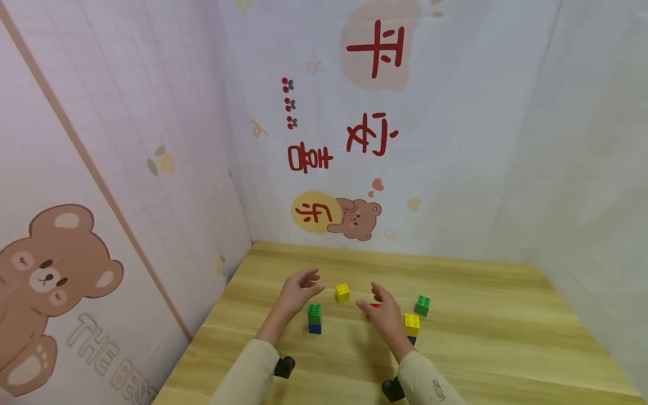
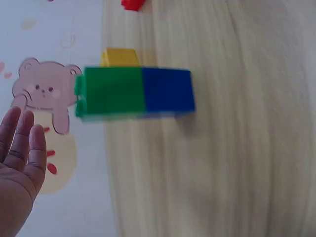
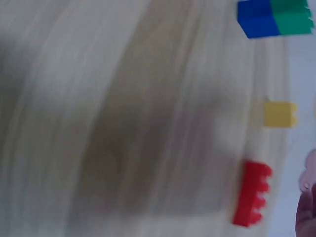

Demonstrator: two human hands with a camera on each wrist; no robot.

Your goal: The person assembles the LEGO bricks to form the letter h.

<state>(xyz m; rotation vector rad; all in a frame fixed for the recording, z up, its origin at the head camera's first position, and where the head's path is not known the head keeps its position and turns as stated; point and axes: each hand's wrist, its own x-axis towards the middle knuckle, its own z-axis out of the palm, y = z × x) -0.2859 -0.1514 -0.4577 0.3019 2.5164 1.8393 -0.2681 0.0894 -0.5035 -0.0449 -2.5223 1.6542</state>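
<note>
My left hand [image 1: 297,293] hovers over the table with loosely bent fingers and nothing held, just behind a stack of a green toy brick [image 1: 314,315] on a blue brick [image 1: 315,329]. In the left wrist view, its fingers [image 2: 37,153] are extended beside that stack. My right hand [image 1: 386,316], also holding nothing, is raised over a red brick [image 1: 374,305], which it partly hides in the head view. Seen from the right wrist, the long red brick [image 3: 251,193] lies with its studs visible. A yellow brick [image 1: 342,292] sits between and beyond the two hands.
Right of my right wrist stands a yellow brick [image 1: 412,322] on a blue brick [image 1: 412,340], partly covered by the wrist. Farther back is a single green brick [image 1: 422,305]. A printed wall sheet [image 1: 445,169] borders the wooden table [image 1: 506,332] at the back.
</note>
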